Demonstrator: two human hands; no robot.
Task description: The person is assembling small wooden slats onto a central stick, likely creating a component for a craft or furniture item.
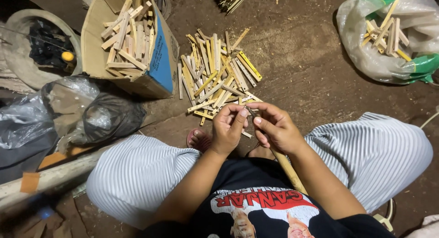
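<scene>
Head view: both hands meet over the lap, left hand (228, 128) and right hand (275, 127) with fingers pinched on one thin stick (250, 112); a long pole (288, 169) leans by the right wrist. Stick pile (218, 76) on the floor (302, 60) looks mostly unworked; box (98, 55) and bag (366, 55) hold more.

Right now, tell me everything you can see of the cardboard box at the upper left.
The cardboard box is brown corrugated card with one blue printed side facing right. It stands tilted on the dirt floor, its open top turned toward the camera, flaps spread. Inside lies a loose jumble of short pale wooden sticks, crossing at all angles. A grey plastic bag sits just below it; neither hand touches it.
</scene>
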